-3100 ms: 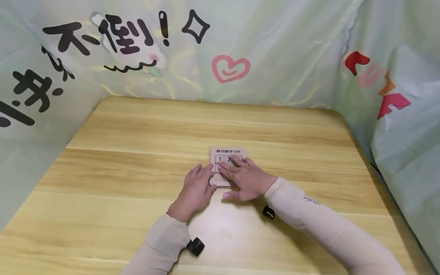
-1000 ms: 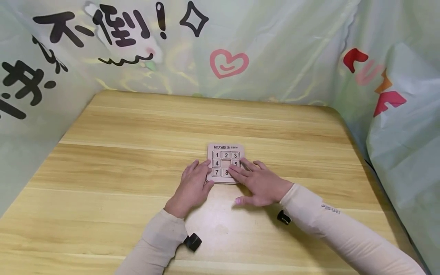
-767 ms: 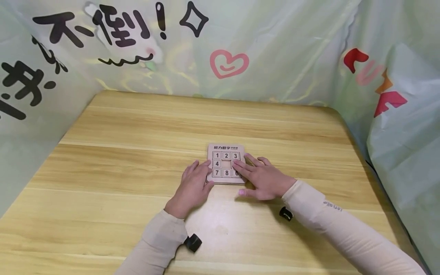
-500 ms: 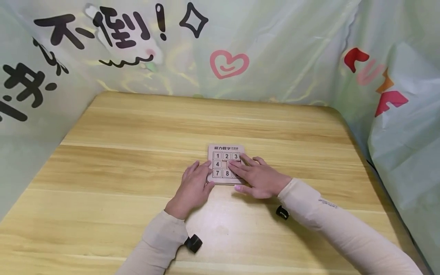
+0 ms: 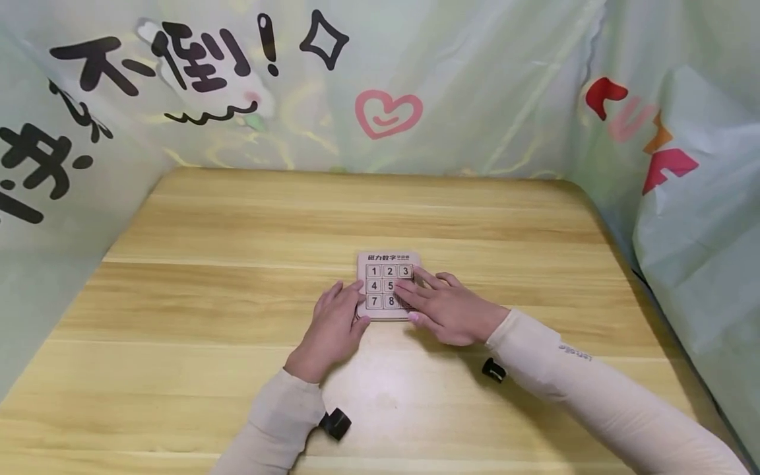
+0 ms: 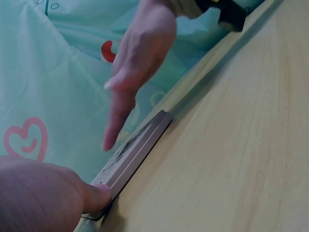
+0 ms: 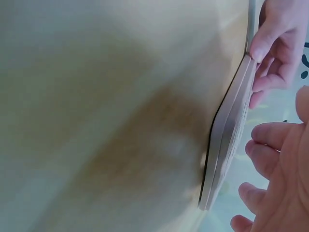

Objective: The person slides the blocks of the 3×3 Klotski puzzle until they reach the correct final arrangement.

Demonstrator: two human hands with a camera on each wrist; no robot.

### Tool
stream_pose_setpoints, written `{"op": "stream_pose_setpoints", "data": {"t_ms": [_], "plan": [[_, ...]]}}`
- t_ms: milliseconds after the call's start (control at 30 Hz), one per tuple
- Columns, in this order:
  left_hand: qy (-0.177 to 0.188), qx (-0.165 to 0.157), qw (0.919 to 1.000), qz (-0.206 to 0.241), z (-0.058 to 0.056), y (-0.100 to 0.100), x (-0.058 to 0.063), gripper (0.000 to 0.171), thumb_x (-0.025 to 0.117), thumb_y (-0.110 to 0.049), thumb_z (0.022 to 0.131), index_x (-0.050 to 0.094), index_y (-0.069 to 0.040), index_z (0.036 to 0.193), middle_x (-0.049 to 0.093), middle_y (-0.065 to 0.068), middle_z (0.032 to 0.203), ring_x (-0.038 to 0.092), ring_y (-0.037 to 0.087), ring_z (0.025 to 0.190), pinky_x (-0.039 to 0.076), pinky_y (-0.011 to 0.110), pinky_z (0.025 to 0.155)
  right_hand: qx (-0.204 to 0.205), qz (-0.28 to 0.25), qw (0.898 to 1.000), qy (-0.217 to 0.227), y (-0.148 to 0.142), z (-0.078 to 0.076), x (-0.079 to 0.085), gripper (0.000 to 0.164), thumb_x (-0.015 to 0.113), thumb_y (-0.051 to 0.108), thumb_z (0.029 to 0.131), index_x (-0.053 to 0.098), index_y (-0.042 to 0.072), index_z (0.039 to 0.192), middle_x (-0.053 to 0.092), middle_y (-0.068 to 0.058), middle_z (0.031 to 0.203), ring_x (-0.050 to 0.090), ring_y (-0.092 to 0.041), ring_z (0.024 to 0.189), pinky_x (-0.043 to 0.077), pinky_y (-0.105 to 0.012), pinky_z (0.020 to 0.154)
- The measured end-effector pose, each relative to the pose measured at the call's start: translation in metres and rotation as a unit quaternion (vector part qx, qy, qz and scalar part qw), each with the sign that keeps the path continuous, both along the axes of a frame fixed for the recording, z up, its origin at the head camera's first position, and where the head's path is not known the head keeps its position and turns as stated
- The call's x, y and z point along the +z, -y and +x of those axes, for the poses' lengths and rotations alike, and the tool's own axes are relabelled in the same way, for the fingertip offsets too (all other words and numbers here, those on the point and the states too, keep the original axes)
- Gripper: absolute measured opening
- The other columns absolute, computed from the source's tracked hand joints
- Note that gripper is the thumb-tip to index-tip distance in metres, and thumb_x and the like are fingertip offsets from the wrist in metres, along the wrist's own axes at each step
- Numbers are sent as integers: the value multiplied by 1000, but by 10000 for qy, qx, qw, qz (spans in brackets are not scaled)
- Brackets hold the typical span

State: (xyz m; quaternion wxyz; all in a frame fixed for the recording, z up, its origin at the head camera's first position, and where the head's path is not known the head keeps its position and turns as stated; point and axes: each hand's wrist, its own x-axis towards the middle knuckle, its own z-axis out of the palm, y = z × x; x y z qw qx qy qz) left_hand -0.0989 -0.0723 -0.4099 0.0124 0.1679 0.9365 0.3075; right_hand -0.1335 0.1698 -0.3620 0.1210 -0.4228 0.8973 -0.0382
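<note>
A flat, pale pink number slide puzzle (image 5: 388,313) lies on the table in the head view, with black numbers on its square tiles. Tiles 1, 2 and 3 fill the top row; 4 and 5 stand in the middle row, 7 and 8 below. My right fingers cover the two lower places of the right column. The left hand (image 5: 332,330) holds the puzzle's left side, its thumb (image 6: 99,197) against the near corner. My right hand (image 5: 454,311) is spread over the puzzle's right side with straight fingers. Whether its fingertips touch the tiles, I cannot tell.
The wooden table (image 5: 237,224) extends around the puzzle on every side. A printed pale green curtain (image 5: 475,86) encloses it at the back and both sides. Each wrist carries a small black camera, such as the left one (image 5: 336,424).
Tile 5 has slid left from the right column into the gap at the middle. My right hand has moved about over the right side; my left hand has kept its hold.
</note>
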Motion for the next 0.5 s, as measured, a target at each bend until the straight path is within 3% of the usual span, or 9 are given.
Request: {"op": "stream_pose_setpoints", "data": {"t_ms": [233, 500], "plan": [[-36, 33, 9999, 91, -2, 2, 4, 31, 65, -15, 92, 58, 0, 118, 42, 12, 148, 27, 43, 138, 13, 52, 114, 131, 98, 9999, -36, -7, 10, 1, 58, 38, 41, 103, 34, 8, 150, 32, -8, 154, 17, -38, 143, 22, -60, 109], [-18, -1, 10000, 85, 0, 0, 1, 33, 66, -17, 92, 58, 0, 119, 42, 12, 148, 28, 43, 138, 13, 54, 114, 21, 124, 9997, -203, -7, -3, -8, 61, 37, 45, 102, 35, 7, 150, 32, -8, 155, 18, -39, 143, 27, -60, 106]]}}
